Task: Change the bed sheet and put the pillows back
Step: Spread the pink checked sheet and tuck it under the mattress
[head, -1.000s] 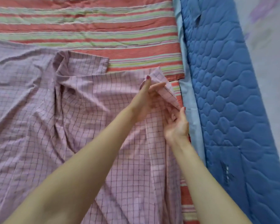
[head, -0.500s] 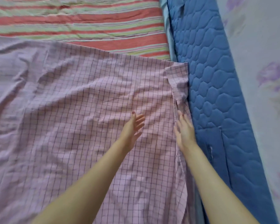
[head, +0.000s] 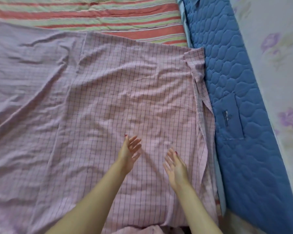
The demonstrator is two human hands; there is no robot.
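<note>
pink checked cotton bed sheet [head: 108, 102]: spread wrinkled over most of bed, right corner folded back at mattress edge
red-and-green striped sheet [head: 91, 16]: underneath, exposed along far side
left hand [head: 129, 153]: fingers straight and spread, over pink sheet, gripping nothing
right hand [head: 175, 166]: same, palm inward, apart from left
blue quilted mattress side [head: 240, 98]: right of sheet
floral wall [head: 277, 48]: beyond mattress
</note>
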